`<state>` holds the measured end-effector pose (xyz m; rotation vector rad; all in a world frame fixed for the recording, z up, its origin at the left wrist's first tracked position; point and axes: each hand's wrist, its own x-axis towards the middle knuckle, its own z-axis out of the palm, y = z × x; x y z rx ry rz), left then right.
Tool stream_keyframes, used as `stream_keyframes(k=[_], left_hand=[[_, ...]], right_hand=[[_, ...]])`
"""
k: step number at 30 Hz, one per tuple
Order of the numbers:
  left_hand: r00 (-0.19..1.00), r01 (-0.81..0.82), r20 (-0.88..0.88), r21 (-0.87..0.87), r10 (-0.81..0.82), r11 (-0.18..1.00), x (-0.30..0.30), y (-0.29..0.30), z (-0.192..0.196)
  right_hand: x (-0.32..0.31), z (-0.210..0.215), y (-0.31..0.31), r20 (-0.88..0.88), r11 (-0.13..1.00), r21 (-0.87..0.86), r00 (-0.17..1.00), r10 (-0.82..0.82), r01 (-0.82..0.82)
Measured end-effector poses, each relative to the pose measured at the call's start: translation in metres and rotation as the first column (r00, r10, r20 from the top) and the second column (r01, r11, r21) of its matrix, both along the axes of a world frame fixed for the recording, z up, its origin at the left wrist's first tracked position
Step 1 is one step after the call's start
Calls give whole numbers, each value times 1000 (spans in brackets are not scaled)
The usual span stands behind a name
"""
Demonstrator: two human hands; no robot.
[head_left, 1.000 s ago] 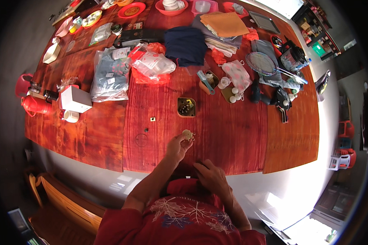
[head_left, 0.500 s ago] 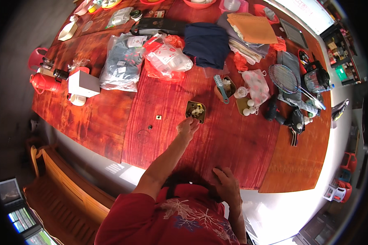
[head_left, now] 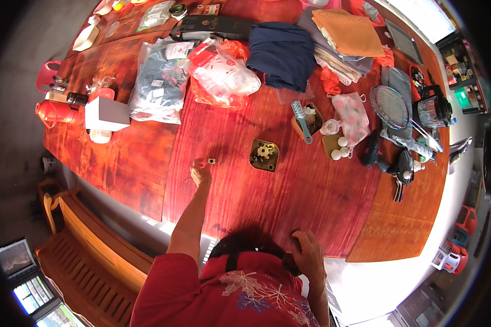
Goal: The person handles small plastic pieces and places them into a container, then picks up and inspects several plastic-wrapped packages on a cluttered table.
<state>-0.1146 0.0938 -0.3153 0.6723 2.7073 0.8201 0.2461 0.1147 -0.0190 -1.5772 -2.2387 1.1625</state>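
My left hand (head_left: 201, 173) is low over the red table (head_left: 311, 201), with its fingers bent and pointing away from me. I can't tell if my fingers are pinching anything, because my hand hides what is under it. A tiny pale square piece (head_left: 211, 161) with a dark spot sits on the wood, just beside my fingertips. My right hand (head_left: 309, 256) is near the table edge close to me, with its fingers curled. I can't see anything in it, but I can't see inside it either.

To the right of my left hand is a small box with no lid on (head_left: 252, 162). A cream piece with bumps around it (head_left: 265, 150) lies inside, on top of darker bits.

Here is what could go wrong. The square piece is so small that a bump from my fingers could slide it away. A loose pinch could let it drop and roll. My sleeve (head_left: 169, 275) is well back, so I think my fingers are the bigger worry. If my hand knocks the box, the bits could spill out.
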Motion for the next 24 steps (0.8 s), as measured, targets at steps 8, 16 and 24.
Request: stream_keyframes(k=[8,16,24], left_hand=[[997,72,37,-155,-67,985,5,23,6],[821,-25,571,36,0,999,36,9,38],[31,-320,947,312,-320,895,139,-9,203]], right_hand=[[-2,-4,10,-164,995,-97,986,-35,19],[-10,-14,14,-293,907,-362,898,-330,215],[-45,3,12,-593,832,-534,633,-498,154]])
